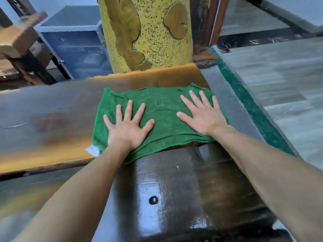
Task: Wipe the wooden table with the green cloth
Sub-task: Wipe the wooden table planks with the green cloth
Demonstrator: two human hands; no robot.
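On the wooden table [52, 109], just in front of the yellow speckled pillar [146, 32], the green cloth [162, 112] is lying spread out flat, its near edge drooping over the table's front edge onto the dark glossy rounded block [183, 189] below. Both hands are pressing down on the cloth with palms flat. The left hand [126, 126] is resting on the cloth's near-left part, its fingers straight and splayed wide, thumb pointing toward the other hand. The right hand [203, 114] is lying on the cloth's right part, closer to the pillar than the left one, its fingers straight and only slightly spread, thumb stretched inward. Neither hand is curling round the fabric. A small white scrap [92, 150] is peeking out beside the cloth's near-left corner, just beside the left wrist. Left of the pillar, a blue-grey cabinet [73, 41] is standing behind the table. Right of the cloth, a green strip [244, 102] is running along the table's end.
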